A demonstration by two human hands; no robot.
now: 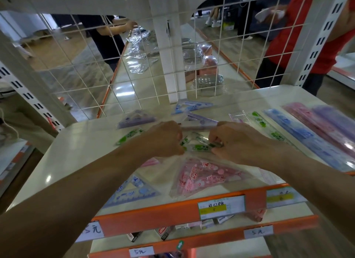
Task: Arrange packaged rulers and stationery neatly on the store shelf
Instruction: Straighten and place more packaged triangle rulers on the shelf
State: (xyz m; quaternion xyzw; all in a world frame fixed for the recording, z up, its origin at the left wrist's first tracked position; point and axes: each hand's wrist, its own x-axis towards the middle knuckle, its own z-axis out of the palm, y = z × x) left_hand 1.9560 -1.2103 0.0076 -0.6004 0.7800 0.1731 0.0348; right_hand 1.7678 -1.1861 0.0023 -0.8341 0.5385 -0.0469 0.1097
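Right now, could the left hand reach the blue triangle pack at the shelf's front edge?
Probably yes: the blue triangle pack lies bare near the left hand, whose fingers hold the green pack.

"5元" handwritten on white labels [141, 251], lower shelf edge [211, 239]

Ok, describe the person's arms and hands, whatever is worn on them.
Both forearms are bare, no sleeves in view. The left hand and right hand wear no gloves; neither wrist shows a watch or band. The fingers are too blurred to check for rings.
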